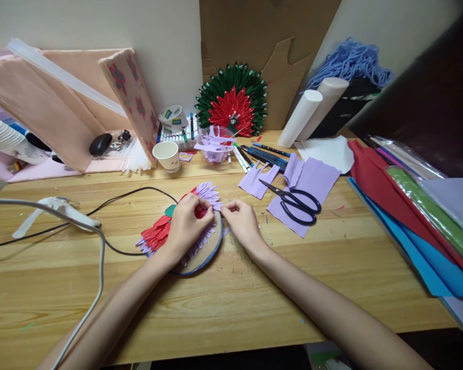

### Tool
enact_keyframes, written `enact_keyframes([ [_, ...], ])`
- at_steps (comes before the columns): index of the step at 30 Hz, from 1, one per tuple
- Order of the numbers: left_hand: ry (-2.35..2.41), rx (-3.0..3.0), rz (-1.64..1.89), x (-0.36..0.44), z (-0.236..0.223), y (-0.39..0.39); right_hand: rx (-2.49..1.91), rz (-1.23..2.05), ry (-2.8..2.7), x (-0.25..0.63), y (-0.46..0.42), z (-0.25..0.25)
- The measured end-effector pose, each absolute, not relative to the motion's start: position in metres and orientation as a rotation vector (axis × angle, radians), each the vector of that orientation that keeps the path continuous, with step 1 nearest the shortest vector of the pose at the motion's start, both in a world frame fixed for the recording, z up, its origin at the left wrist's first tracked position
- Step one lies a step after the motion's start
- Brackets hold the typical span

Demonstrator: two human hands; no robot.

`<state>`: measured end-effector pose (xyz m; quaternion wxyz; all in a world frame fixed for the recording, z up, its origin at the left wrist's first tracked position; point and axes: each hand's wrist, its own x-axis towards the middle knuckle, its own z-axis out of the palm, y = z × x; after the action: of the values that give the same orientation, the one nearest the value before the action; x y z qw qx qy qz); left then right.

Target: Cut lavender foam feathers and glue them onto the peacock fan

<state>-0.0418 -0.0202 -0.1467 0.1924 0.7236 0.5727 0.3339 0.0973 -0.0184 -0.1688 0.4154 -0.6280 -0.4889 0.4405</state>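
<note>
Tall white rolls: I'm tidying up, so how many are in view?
2: the front roll and the back roll, together toward the back right of the table; others may be hidden.

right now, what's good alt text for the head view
A left hand and right hand pinch a purple paper piece at the rim of a round cardboard disc layered with red and purple paper petals; black-handled metal scissors lie nearby.

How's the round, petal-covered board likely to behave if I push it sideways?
The board looks thin and lies flat, so it should probably slide rather than roll. Its lilac petals look papery and free-tipped, likely bending easily.
</note>
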Motion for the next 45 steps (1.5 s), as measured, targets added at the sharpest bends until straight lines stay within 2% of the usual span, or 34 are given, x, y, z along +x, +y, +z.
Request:
enact_keyframes([
  [12, 1.577, 2.154, 0.732, -0.046, -0.145, -0.020, -1.532, 0.982, -1.640, 0.121, -0.021, -0.167],
  [22, 1.933, 1.990, 0.834, -0.133, -0.140, -0.027, -1.084, 0.666, -2.286, 0.131, 0.001, -0.152],
  [45, 1.974, 1.879, 0.719, -0.148, -0.140, -0.035, -1.097, 0.462, -2.376, 0.117, 0.006, -0.164],
])
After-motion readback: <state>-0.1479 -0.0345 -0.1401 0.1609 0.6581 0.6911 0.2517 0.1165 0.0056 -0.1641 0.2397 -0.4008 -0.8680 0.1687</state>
